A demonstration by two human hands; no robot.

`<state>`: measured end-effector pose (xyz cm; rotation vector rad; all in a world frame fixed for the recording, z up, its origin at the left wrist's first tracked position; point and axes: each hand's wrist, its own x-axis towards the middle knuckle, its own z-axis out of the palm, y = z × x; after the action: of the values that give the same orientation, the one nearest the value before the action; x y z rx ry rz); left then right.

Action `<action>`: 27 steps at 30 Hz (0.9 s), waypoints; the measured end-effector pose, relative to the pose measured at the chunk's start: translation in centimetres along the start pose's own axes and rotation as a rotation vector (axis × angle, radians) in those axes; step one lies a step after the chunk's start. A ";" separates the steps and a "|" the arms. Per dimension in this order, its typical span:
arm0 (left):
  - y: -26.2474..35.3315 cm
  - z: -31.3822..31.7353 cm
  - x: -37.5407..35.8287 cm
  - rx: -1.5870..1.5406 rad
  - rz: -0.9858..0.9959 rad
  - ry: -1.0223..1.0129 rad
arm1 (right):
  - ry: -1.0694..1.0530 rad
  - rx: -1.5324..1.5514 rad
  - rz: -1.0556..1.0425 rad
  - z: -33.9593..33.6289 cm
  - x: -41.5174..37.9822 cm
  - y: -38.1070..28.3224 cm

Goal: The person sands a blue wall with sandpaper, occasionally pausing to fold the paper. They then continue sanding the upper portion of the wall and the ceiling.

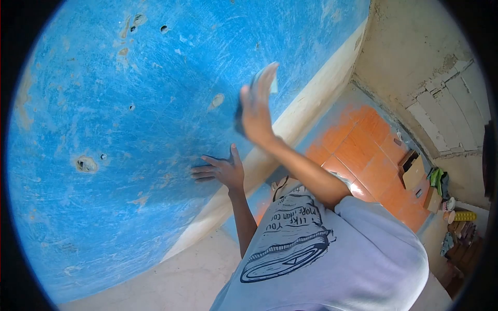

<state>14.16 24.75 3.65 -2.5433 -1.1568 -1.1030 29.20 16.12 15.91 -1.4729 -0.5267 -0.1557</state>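
Note:
A scratched blue wall [145,103] fills the left and middle of the head view. Flat against it, with fingers spread to the left and thumb raised, rests my left hand [222,171], holding nothing. My right hand [258,111] is higher up at the wall, back towards me, fingers stretched and slightly blurred. Behind its fingers shows the edge of a pale, thin sheet [274,85], pressed between hand and wall; the rest of it is hidden. Left of my right hand is a filled patch [217,100] in the paint.
Holes [86,164] pit the wall, and a cream band [306,103] runs along its lower edge. Orange floor tiles [363,150] lie beyond my printed shirt [332,254]. A cardboard box [413,173], green cloth [439,181] and clutter stand by the right-hand wall [415,57].

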 end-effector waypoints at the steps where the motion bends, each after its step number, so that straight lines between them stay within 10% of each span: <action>1: 0.1 -0.1 -0.1 -0.012 -0.006 -0.007 | 0.059 0.013 0.014 0.1 0.5 -0.1; 25: -0.9 0.9 -0.3 -0.007 0.035 0.012 | -0.145 0.055 -0.092 1.4 -3.0 -0.2; 27: -0.8 0.6 -0.3 0.000 0.013 -0.009 | -0.079 0.219 0.184 0.2 0.5 1.9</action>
<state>13.82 25.35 2.85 -2.5543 -1.1408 -1.0895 30.34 16.66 14.42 -1.3091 -0.4537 0.1027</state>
